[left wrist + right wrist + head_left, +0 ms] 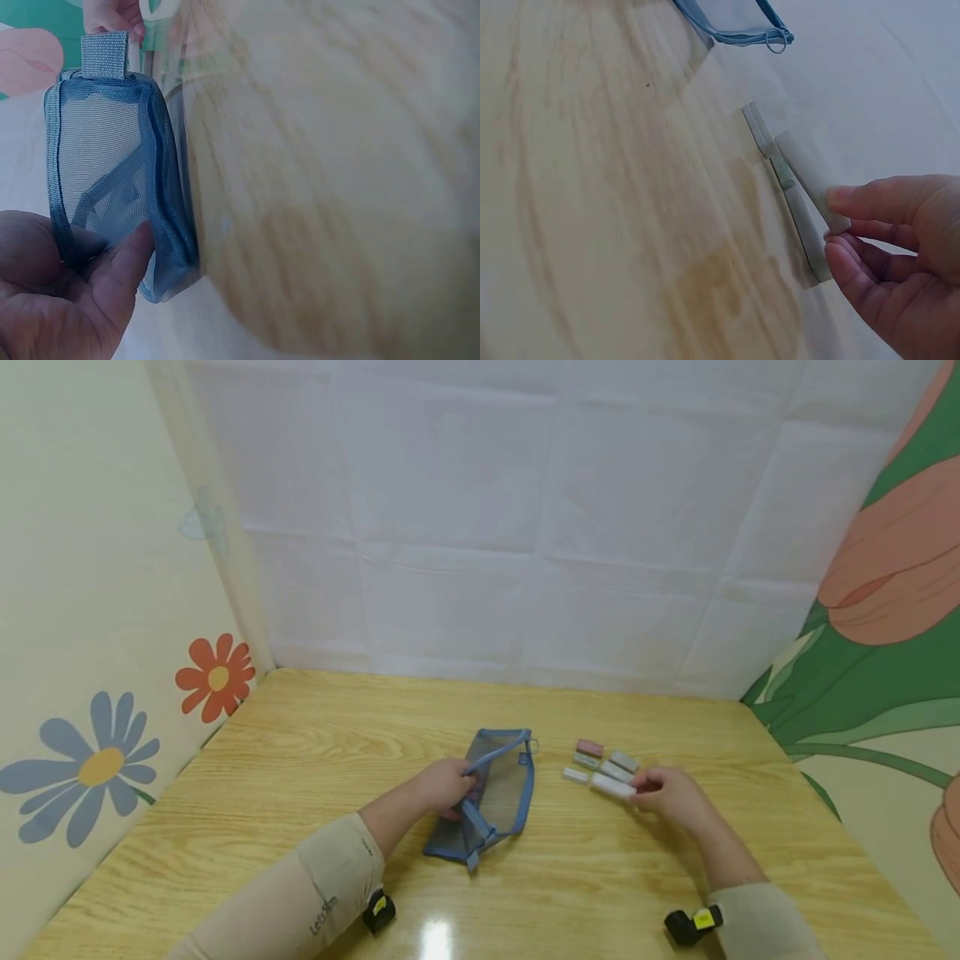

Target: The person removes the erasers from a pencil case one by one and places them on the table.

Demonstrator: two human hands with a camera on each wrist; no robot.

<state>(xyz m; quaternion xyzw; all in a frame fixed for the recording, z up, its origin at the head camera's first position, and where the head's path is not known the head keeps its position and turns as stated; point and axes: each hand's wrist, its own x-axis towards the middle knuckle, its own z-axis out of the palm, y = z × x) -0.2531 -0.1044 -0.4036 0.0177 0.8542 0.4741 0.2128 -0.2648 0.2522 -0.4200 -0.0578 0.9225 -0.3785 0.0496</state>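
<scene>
A blue-edged mesh zip pouch (528,793) lies on the table with its mouth spread. My left hand (444,787) grips the pouch's near-left rim, thumb and fingers on either side of the edge, as the left wrist view also shows at the mesh pouch wall (105,135). To the right, my right hand (675,797) pinches the end of a white bar-shaped block (806,169) between thumb and fingers. Beside that block lie a light grey block (616,772), a grey block (624,762), a pink block (589,747), a patterned block (586,762) and a small white block (576,775).
The wood-grain table (360,735) runs back to a white sheet (450,602). Flower-printed panels stand at the left and right. A black wrist camera (379,911) sits at the left cuff, and another black wrist camera (682,927) at the right.
</scene>
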